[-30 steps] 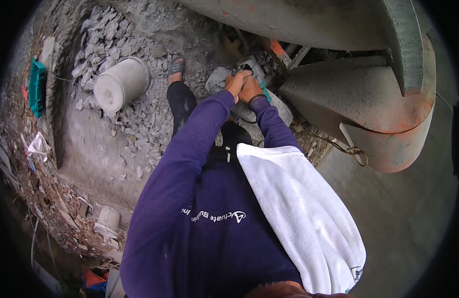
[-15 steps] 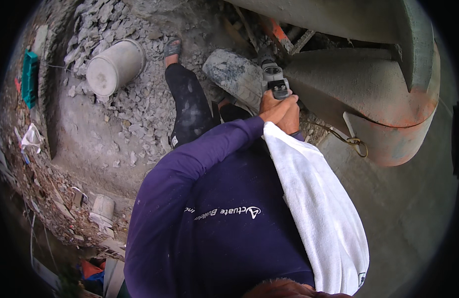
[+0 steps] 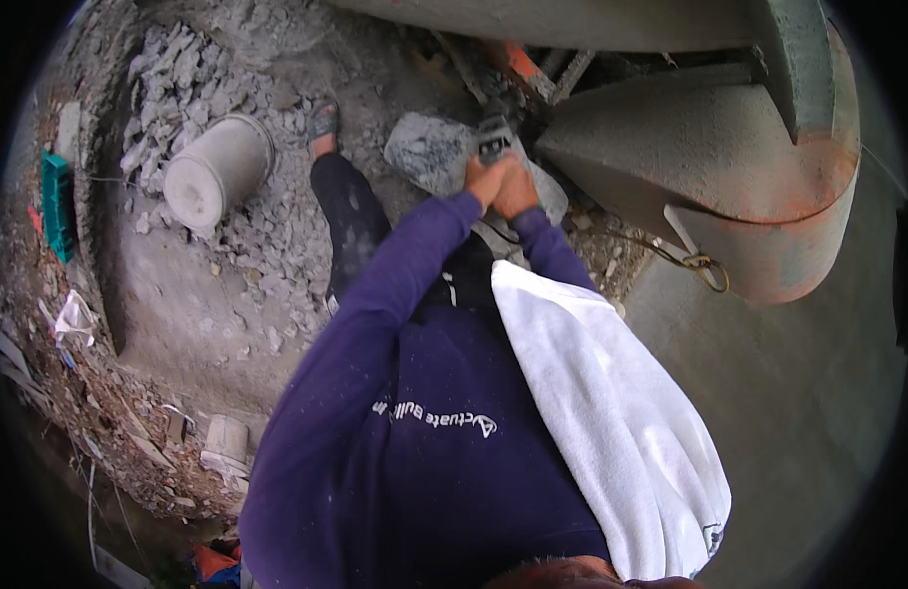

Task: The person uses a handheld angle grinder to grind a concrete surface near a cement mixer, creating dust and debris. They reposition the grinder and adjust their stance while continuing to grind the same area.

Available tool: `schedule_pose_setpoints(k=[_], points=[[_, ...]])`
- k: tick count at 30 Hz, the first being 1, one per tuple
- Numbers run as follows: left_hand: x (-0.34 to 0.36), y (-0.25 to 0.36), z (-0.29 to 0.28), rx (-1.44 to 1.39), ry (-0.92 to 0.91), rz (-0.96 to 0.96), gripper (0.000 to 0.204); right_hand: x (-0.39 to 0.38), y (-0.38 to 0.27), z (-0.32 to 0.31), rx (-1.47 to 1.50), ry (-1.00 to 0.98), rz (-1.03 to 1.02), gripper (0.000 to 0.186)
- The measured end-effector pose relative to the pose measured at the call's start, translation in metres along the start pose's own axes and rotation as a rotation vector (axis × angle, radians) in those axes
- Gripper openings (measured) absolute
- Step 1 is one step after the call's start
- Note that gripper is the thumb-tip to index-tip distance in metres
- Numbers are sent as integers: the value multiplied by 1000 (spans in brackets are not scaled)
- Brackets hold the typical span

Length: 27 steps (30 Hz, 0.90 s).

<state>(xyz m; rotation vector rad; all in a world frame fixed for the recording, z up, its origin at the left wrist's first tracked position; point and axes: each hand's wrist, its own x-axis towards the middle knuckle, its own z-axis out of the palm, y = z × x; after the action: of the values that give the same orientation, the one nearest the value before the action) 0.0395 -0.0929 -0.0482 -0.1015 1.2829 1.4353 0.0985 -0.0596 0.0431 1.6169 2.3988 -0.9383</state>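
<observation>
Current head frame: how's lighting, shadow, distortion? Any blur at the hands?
Head view: black corners and edges bowing toward the rim, fisheye; head view: soft light, the white towel brightest, its folds readable; head view: the far end of the power tool merges into shadow; head view: left hand and right hand too small to judge slight blur.

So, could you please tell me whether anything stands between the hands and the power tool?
Nothing visible does: the left hand and right hand are closed together around the near end of the power tool. A grey block lies close by, partly to the tool's left, but not between it and the hands.
</observation>
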Motion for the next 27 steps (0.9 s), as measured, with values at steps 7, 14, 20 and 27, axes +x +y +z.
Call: schedule_pose_setpoints(k=[7, 14, 20, 27], points=[[-40, 66, 19, 113, -164, -161, 22, -9, 5, -9, 186, 75, 41, 45], [-135, 135, 70, 429, -399, -65, 31, -87, 6, -98, 263, 120, -71, 47], [-182, 152, 115, 398, -271, 253, 36, -115, -16, -150, 384, 182, -63, 34], [-197, 153, 117, 458, -432, 93, 39, -137, -36, -154, 536, 396, 16, 41]])
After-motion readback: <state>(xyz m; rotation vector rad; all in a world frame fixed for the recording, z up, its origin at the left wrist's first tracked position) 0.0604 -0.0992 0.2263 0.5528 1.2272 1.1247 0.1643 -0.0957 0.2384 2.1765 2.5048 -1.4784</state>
